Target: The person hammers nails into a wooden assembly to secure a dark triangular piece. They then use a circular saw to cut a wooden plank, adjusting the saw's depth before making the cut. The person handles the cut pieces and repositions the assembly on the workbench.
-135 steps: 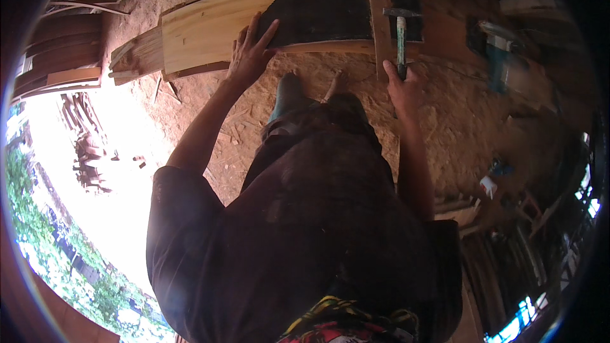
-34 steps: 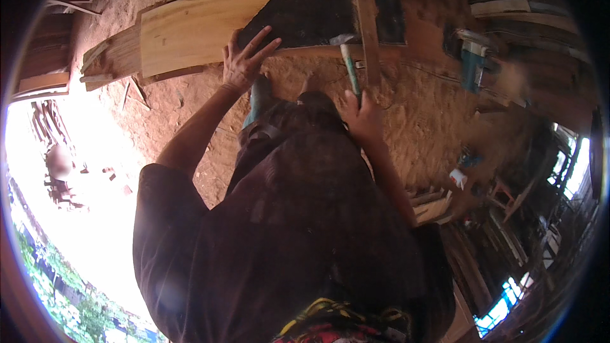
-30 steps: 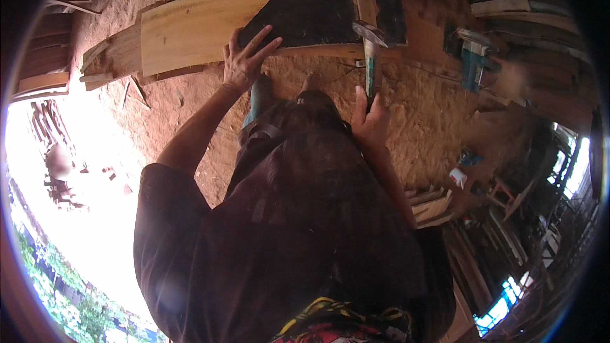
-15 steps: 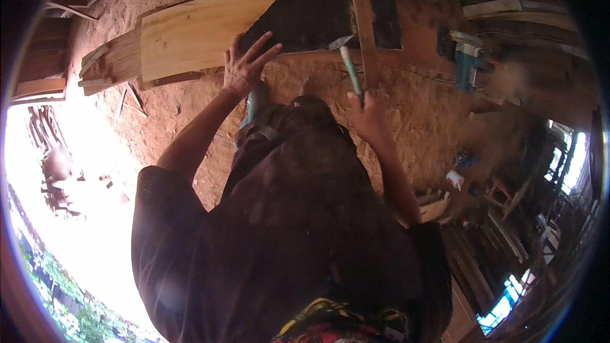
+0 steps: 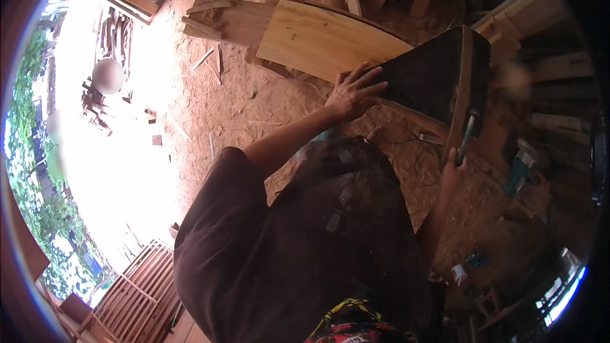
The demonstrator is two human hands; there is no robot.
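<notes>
I judge the black panel [image 5: 416,79], at far right, stiff and lightish, best held by its edges. My left hand [image 5: 352,96] rests on it, fingers spread; my right hand [image 5: 452,168] wraps the hammer [image 5: 468,136], whose head has crossed rightward over the wooden strip [image 5: 462,89] since the earlier frame.

Upper centre: the left hand [image 5: 351,98], fingers spread, rests on the left corner of a black panel [image 5: 419,76]; a pale board [image 5: 321,38] extends toward the upper left. Right of centre: the right hand [image 5: 453,170] grips a hammer [image 5: 467,133] beside a wooden strip [image 5: 462,79] crossing the panel. Lower left: a slatted frame [image 5: 136,298].
</notes>
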